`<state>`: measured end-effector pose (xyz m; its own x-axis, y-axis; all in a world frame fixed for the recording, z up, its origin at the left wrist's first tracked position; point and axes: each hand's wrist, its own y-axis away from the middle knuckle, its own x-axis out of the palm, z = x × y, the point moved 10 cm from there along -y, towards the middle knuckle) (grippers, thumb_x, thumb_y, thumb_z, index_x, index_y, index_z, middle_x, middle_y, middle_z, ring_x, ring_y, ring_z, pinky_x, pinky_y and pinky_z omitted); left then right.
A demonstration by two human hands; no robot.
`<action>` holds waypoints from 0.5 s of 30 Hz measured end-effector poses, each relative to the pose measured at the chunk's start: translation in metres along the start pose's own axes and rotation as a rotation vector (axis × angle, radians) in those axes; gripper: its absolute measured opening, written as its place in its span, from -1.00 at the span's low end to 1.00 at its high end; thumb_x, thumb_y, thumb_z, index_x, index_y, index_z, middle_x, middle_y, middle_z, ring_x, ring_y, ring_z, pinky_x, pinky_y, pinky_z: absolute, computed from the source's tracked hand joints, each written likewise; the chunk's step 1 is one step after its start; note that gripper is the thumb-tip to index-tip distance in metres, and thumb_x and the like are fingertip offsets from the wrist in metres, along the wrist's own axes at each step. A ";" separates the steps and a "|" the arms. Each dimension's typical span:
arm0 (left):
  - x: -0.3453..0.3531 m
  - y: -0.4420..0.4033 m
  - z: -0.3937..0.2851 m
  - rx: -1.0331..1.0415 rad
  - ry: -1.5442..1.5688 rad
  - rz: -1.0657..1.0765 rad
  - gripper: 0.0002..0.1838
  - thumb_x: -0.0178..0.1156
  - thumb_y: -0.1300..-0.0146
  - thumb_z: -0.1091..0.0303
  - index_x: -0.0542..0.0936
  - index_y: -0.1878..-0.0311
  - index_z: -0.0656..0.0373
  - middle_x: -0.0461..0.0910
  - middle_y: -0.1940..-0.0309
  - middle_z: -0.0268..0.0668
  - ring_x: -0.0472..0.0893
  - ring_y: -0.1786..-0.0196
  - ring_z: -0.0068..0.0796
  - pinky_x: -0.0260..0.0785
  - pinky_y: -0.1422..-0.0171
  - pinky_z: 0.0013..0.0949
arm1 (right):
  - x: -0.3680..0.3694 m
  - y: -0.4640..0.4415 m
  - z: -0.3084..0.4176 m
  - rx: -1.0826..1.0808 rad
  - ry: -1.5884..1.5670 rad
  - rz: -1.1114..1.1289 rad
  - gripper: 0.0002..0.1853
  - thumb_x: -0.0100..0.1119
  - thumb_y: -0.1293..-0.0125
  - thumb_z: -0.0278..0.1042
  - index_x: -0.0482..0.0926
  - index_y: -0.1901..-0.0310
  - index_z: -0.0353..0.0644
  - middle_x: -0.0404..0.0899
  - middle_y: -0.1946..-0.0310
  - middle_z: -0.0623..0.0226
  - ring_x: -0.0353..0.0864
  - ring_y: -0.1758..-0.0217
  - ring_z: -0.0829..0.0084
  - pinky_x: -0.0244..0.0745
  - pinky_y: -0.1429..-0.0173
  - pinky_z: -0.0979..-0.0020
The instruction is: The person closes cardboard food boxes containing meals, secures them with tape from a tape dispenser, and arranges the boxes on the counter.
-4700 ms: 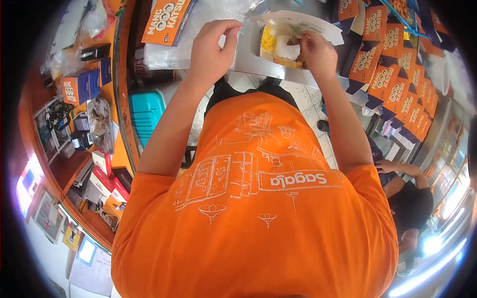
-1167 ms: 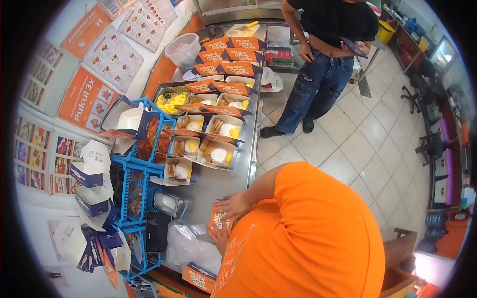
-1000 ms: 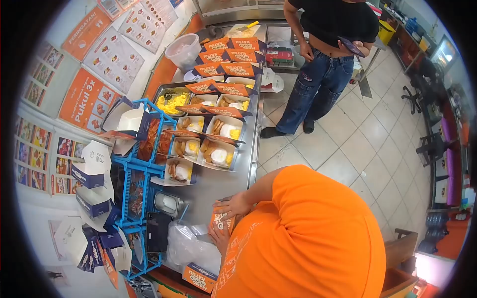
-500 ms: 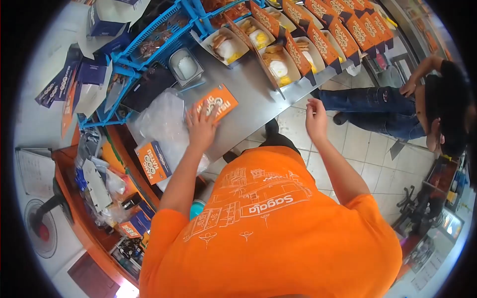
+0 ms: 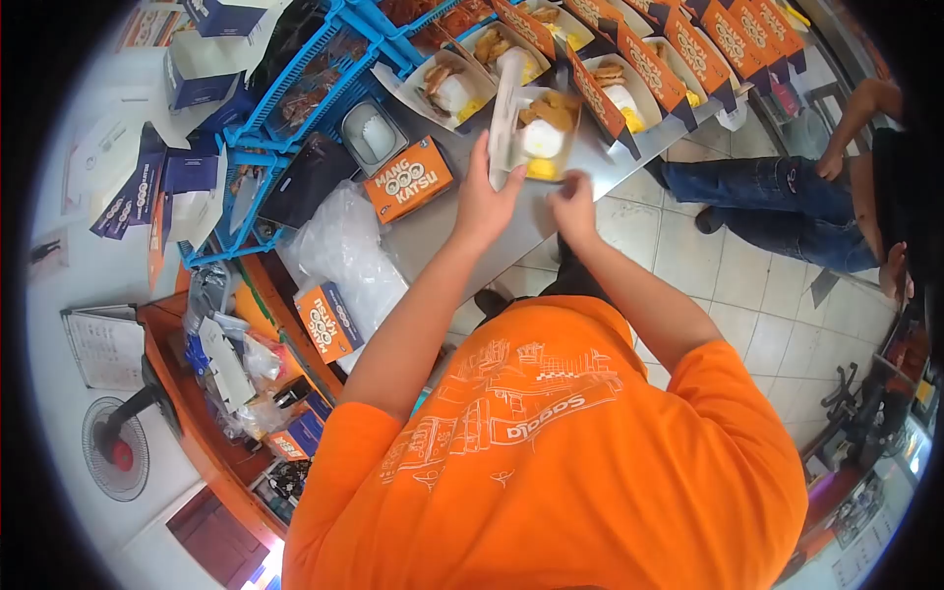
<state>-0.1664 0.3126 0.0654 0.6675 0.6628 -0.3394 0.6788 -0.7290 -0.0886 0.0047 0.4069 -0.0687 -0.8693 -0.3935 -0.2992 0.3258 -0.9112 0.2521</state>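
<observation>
A takeaway food box (image 5: 538, 138) with its lid raised is between my hands over the metal counter. Rice, fried pieces and something yellow show inside it. My left hand (image 5: 484, 202) grips its left side, with the thumb at the near edge and the fingers up along the lid. At the near right corner is my right hand (image 5: 573, 206), fingers curled against the box and slightly blurred. A closed orange box (image 5: 409, 180) printed "Mang Katsu" lies left of my left hand, beside a metal container (image 5: 373, 135) with white contents.
Open filled boxes (image 5: 615, 93) stand in rows along the far counter. Blue plastic racks (image 5: 295, 79) and clear plastic bags (image 5: 339, 236) are at the left. Folded cartons (image 5: 197, 162) sit beyond. Another person (image 5: 777, 206) stands on the tiled floor at the right.
My left hand has left the closed orange box, which now lies nearer the metal container. Both hands have come to an open food box, shifted left out of the row.
</observation>
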 end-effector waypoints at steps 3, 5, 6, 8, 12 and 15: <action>-0.006 -0.007 -0.023 -0.018 -0.082 0.152 -0.32 0.22 -0.32 0.33 0.27 -0.49 0.18 0.55 -0.08 0.02 0.51 -0.23 0.09 0.31 -0.38 -0.05 | 0.026 0.044 -0.015 0.119 -0.115 0.403 -0.69 0.18 -0.23 -0.55 0.53 -0.03 -0.25 0.57 0.07 0.14 0.62 0.05 0.23 0.51 -0.11 0.25; -0.005 -0.006 -0.021 0.058 -0.582 0.336 -0.31 0.19 -0.27 0.41 0.28 -0.49 0.15 0.51 -0.10 0.03 0.44 -0.30 0.05 0.26 -0.43 -0.11 | 0.031 0.062 0.007 0.192 -0.174 0.576 -0.71 0.14 -0.25 -0.57 0.56 -0.02 -0.22 0.57 0.07 0.15 0.62 0.08 0.23 0.52 -0.08 0.24; -0.006 -0.003 -0.020 0.054 -0.589 0.346 -0.31 0.19 -0.27 0.41 0.28 -0.49 0.15 0.51 -0.10 0.03 0.44 -0.30 0.05 0.26 -0.43 -0.11 | -0.004 0.049 0.058 -0.041 -0.081 0.292 -0.72 0.12 -0.27 -0.58 0.57 -0.01 -0.23 0.56 0.06 0.14 0.62 0.08 0.21 0.52 -0.09 0.24; 0.003 0.008 -0.028 0.228 -0.791 0.422 -0.35 0.18 -0.23 0.45 0.35 -0.44 0.14 0.45 -0.12 0.02 0.34 -0.37 0.03 0.21 -0.46 -0.10 | -0.056 0.041 0.137 -0.459 0.048 -0.108 -0.73 0.10 -0.28 -0.58 0.59 -0.02 -0.24 0.56 0.03 0.12 0.61 0.04 0.15 0.51 -0.11 0.22; 0.028 0.025 -0.035 0.518 -0.736 0.312 -0.40 0.19 -0.25 0.39 0.37 -0.38 0.19 0.37 -0.27 0.03 0.24 -0.47 0.03 0.16 -0.47 0.04 | -0.062 -0.012 0.199 -0.834 0.227 -0.243 -0.71 0.17 -0.28 -0.44 0.60 -0.04 -0.20 0.61 0.02 0.14 0.56 -0.16 0.10 0.50 -0.19 0.18; 0.053 0.033 0.007 0.321 -0.718 0.431 -0.43 0.22 -0.24 0.34 0.37 -0.31 0.25 0.27 -0.38 0.02 0.17 -0.52 0.04 0.06 -0.53 0.15 | -0.023 -0.061 0.157 -0.538 0.595 0.025 -0.60 0.19 -0.32 -0.26 0.53 -0.17 -0.15 0.55 -0.07 0.13 0.50 -0.22 0.05 0.48 -0.25 0.09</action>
<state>-0.1104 0.3227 0.0381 0.4191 0.1323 -0.8982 0.2234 -0.9739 -0.0392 -0.0534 0.4910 0.0673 -0.5649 -0.2757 -0.7778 0.6088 -0.7755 -0.1673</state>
